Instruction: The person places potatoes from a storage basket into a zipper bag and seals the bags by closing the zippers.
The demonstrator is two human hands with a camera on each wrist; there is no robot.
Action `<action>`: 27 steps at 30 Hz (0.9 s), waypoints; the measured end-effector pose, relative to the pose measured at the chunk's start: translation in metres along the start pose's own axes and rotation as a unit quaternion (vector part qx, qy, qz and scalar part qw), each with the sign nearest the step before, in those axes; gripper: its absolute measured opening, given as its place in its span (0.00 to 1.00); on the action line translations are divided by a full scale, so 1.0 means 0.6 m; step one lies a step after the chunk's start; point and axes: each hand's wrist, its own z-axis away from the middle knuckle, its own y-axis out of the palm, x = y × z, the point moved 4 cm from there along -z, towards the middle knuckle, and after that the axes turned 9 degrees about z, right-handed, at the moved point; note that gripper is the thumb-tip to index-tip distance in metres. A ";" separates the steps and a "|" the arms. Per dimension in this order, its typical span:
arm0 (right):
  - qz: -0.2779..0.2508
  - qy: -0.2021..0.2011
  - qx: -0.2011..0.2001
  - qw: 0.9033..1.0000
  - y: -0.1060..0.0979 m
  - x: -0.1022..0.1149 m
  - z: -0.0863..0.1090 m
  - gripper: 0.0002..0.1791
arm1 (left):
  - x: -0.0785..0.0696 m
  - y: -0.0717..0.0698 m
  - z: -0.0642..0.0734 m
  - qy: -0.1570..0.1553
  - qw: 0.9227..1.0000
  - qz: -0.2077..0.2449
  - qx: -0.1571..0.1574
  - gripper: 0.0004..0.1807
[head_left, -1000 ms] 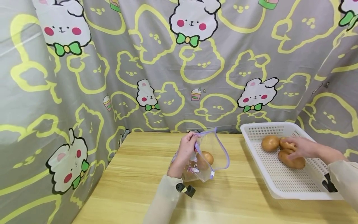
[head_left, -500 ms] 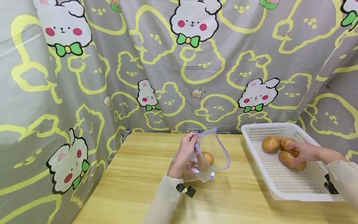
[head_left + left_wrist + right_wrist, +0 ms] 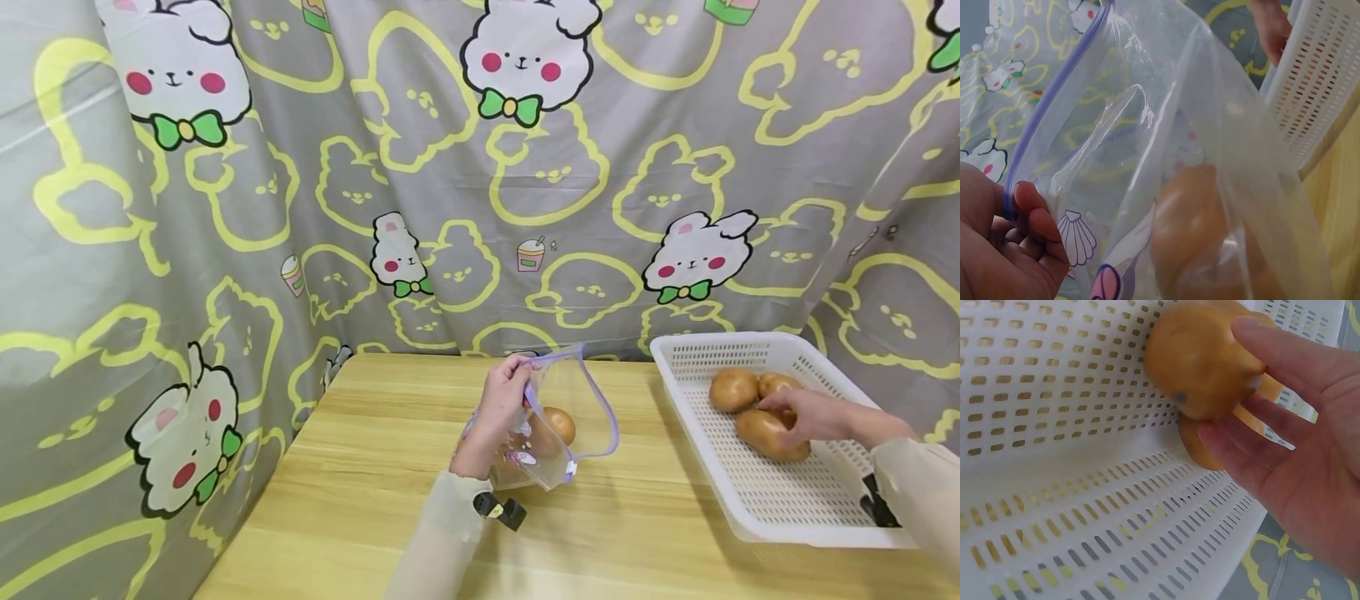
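Note:
My left hand (image 3: 501, 402) pinches the purple-edged rim of a clear zip bag (image 3: 551, 473), whose mouth gapes toward the right. Inside the bag lies a brown potato (image 3: 559, 425), seen through the plastic in the left wrist view as well. On the right, my right hand (image 3: 819, 414) reaches into a white perforated basket (image 3: 701, 454). Its thumb and fingers curl round the front potato (image 3: 1200, 362), the thumb on one side and the fingertips on the other. Behind that one sit a rounder potato (image 3: 733, 390) and another potato (image 3: 777, 382), partly hidden.
The bag and the basket stand on a light wooden table (image 3: 360, 467), with bare wood between them. A grey patterned curtain (image 3: 442, 183) rises along the table's back and left side. Each wrist wears a small black camera (image 3: 501, 510).
My right hand has closed round the front potato and shifted it slightly to the left in the basket. The left hand and the bag have stayed in place.

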 end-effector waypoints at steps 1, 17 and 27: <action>-0.003 -0.004 -0.003 1.000 0.002 0.000 -0.001 0.33 | 0.000 0.000 0.000 0.000 1.000 -0.002 -0.001 0.12; -0.052 -0.005 -0.017 0.998 0.032 -0.007 -0.011 0.43 | -0.005 0.002 0.000 -0.005 1.000 -0.005 -0.008 0.12; -0.061 0.012 -0.003 0.998 0.047 -0.019 -0.014 0.46 | -0.007 0.001 0.001 -0.001 1.000 -0.011 -0.007 0.11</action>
